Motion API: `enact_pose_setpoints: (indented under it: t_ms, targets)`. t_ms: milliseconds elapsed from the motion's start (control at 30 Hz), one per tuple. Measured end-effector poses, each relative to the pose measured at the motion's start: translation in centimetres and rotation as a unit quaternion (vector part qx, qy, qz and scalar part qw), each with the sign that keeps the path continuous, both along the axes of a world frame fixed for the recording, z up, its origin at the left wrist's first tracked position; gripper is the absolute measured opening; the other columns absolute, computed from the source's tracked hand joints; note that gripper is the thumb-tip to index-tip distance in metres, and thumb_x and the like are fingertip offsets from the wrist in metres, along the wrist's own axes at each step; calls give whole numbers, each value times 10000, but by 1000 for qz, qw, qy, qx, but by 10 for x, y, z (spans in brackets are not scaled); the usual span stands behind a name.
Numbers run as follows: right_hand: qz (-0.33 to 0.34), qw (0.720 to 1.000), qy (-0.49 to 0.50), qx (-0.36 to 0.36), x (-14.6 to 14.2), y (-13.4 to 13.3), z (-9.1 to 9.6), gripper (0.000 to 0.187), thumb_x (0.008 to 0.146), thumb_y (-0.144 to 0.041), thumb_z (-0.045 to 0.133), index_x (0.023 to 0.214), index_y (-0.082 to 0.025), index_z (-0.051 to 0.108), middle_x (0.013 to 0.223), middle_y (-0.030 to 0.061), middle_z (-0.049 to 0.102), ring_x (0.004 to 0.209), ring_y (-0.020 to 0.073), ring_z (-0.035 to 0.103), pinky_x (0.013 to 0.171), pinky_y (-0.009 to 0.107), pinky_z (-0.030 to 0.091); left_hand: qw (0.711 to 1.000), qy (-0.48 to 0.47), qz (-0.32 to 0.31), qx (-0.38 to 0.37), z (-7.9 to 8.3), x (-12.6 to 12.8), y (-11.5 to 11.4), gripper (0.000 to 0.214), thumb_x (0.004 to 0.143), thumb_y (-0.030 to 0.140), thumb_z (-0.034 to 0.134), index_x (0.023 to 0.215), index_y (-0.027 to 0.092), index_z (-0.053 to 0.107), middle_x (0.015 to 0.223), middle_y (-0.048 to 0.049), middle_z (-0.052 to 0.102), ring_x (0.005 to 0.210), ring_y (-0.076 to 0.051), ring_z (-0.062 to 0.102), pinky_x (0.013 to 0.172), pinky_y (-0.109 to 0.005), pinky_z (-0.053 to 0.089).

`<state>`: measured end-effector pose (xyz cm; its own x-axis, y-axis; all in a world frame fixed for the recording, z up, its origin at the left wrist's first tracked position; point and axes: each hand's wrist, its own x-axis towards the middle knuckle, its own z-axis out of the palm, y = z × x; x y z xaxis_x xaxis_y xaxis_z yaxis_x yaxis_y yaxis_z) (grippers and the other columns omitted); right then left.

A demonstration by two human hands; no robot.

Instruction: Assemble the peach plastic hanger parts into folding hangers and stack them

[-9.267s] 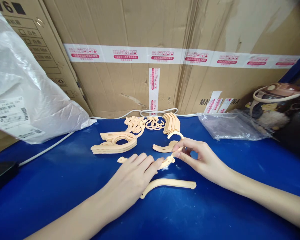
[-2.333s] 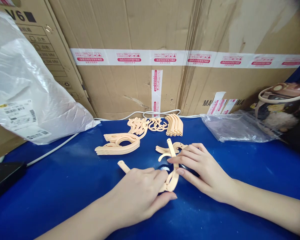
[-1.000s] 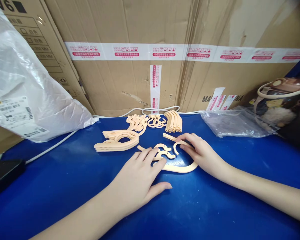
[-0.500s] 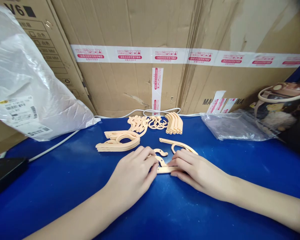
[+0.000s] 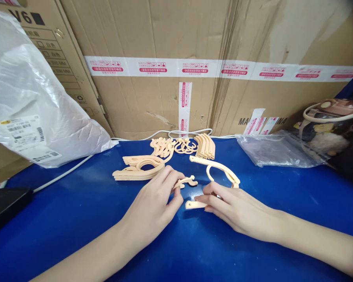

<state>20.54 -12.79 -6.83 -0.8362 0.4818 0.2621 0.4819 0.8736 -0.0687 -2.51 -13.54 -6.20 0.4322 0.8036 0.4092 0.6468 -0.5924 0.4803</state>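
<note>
My left hand [image 5: 160, 201] pinches a small, curved cream plastic hook piece [image 5: 186, 181] between thumb and fingers, raised slightly off the blue table. Under it lies another curved piece [image 5: 193, 183], partly covered. My right hand [image 5: 238, 211] is closed on a cream folding hanger with two arms. Its upper arm [image 5: 216, 164] slants away from me, with a curved inner part beside it. The lower arm [image 5: 195, 205] points left out of my right fingers; the join at the right is mostly hidden by that hand.
Beyond my left hand sits a stack of folded cream hangers [image 5: 138, 174]. Loose hooks [image 5: 162, 147], curved rings [image 5: 186, 146] and a row of hanger arms [image 5: 205, 145] lie at the back. Around them are a white bag [image 5: 44, 102], a clear plastic bag [image 5: 276, 149], cardboard and a black object [image 5: 10, 207].
My left hand has lifted the hook piece away from the lower hanger arm. The hanger in my right hand has shifted and its two arms now stand farther apart.
</note>
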Motion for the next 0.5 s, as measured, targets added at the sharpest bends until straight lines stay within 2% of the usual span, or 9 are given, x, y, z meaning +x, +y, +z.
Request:
enact_pose_setpoints:
  t_ms: [67, 167, 333, 500]
  targets:
    - [1, 1000, 0, 11, -1, 1, 0, 295, 1011, -225, 303, 1137, -131, 553, 996, 85, 562, 709, 136, 575, 594, 257, 504, 1000, 6, -2, -8, 1, 0, -1, 142, 921, 123, 359, 936, 208, 471, 893, -3, 485, 769, -146, 532, 688, -285, 434]
    - [9, 1000, -1, 18, -1, 1, -1, 286, 1005, -215, 300, 1145, -131, 535, 989, 83, 591, 710, 136, 595, 621, 258, 518, 1000, 4, 3, -4, 1, 0, -1, 183, 945, 139, 308, 1031, 210, 453, 960, -28, 502, 765, -152, 550, 696, -305, 452]
    - [9, 997, 15, 72, 0, 0, -3, 269, 985, -170, 306, 1153, -127, 511, 831, 43, 647, 580, 130, 607, 537, 251, 492, 1000, 7, 2, -30, 2, 0, -2, 200, 993, 203, 284, 1068, 219, 469, 1014, -40, 566, 959, -191, 542, 823, -347, 459]
    - [-20, 997, 59, 44, 2, 2, -5, 260, 991, -229, 353, 1148, -141, 541, 873, 34, 697, 658, 133, 668, 558, 249, 484, 996, 28, -11, -79, 1, 3, -7, 276, 1025, 272, 250, 1132, 247, 502, 1072, -21, 571, 1046, -189, 491, 938, -383, 423]
